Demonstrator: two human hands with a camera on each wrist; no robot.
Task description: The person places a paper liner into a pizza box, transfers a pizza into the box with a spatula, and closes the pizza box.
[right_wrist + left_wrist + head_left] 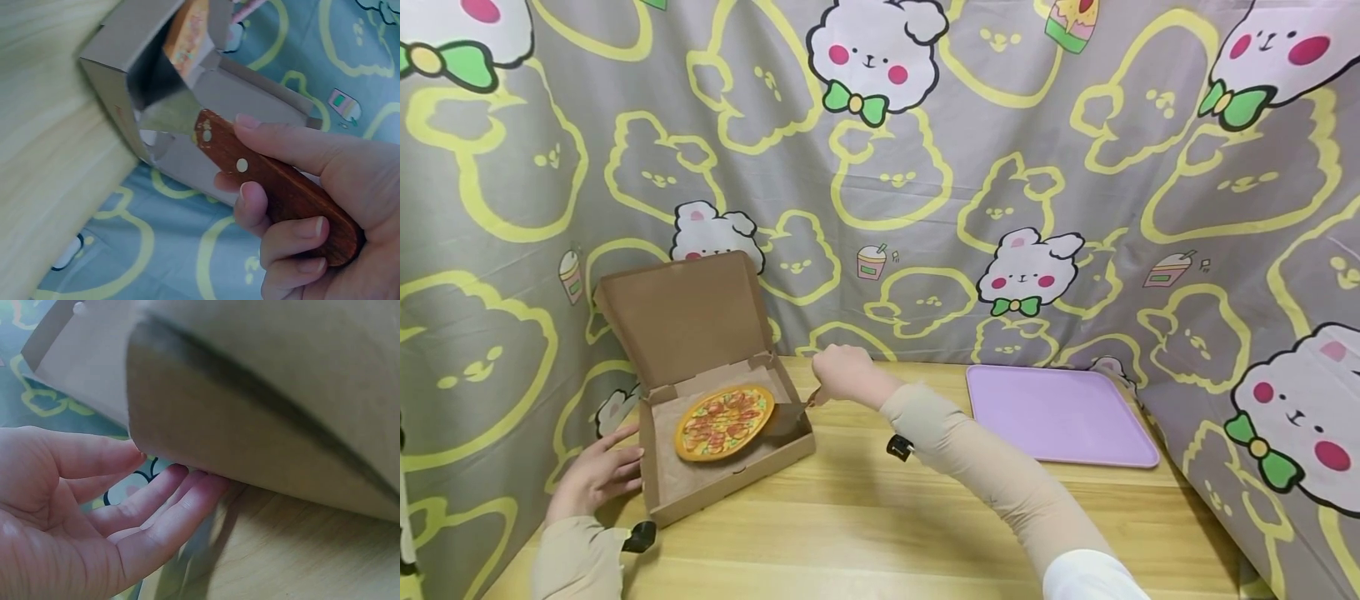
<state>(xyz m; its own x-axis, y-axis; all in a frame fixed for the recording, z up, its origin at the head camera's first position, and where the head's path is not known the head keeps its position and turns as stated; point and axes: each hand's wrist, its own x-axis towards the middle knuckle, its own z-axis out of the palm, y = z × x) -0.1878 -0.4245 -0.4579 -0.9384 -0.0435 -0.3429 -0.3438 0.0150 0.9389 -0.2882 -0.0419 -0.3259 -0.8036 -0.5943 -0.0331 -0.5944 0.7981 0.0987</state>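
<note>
An open cardboard box point(730, 477) stands on the left of the table with its lid raised. Over its paper-lined inside a round toy pizza point(724, 423) lies tilted, its right edge on the metal blade of a spatula point(784, 420). The right hand point(850, 375) grips the spatula's wooden handle point(281, 190), fingers curled round it, at the box's right side. At the box's left side is the left hand point(597, 473), its fingers loosely bent; in the left wrist view the fingertips point(212, 481) touch the lower edge of the cardboard wall point(250, 444).
A flat lilac tray point(1060, 417) lies at the back right of the wooden table point(820, 533). A patterned grey curtain point(910, 200) hangs behind the table and along both sides. The raised box lid point(692, 321) stands near the curtain at the left.
</note>
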